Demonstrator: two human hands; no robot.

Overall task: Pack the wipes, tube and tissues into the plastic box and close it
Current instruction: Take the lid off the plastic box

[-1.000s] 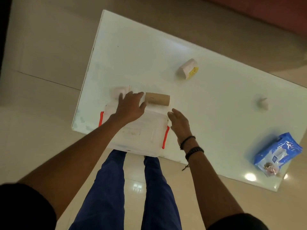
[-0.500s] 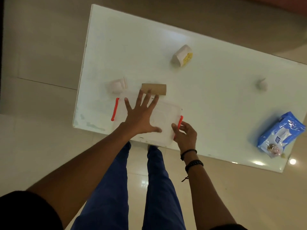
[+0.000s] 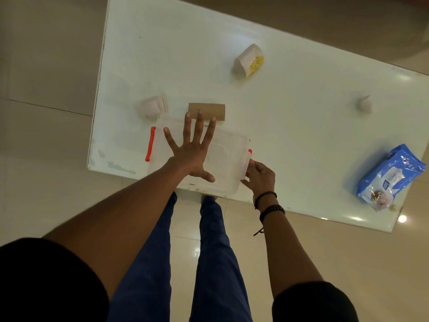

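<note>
A clear plastic box with its lid on and red side latches sits at the table's near edge. My left hand lies flat on the lid with fingers spread. My right hand grips the red latch on the box's right side. Just beyond the box lies a brown cardboard tube. A blue pack of wipes rests at the table's right end. A small tissue pack with a yellow face lies farther back, and another pale tissue pack sits to the box's far left.
The white table stands on a glossy tiled floor. A small crumpled white lump lies toward the right. The box overhangs the near table edge slightly, above my legs in blue trousers.
My left hand has flattened and spread on the lid. My right hand moved from the box's far right corner down to the right latch and closed on it. The view shifted.
</note>
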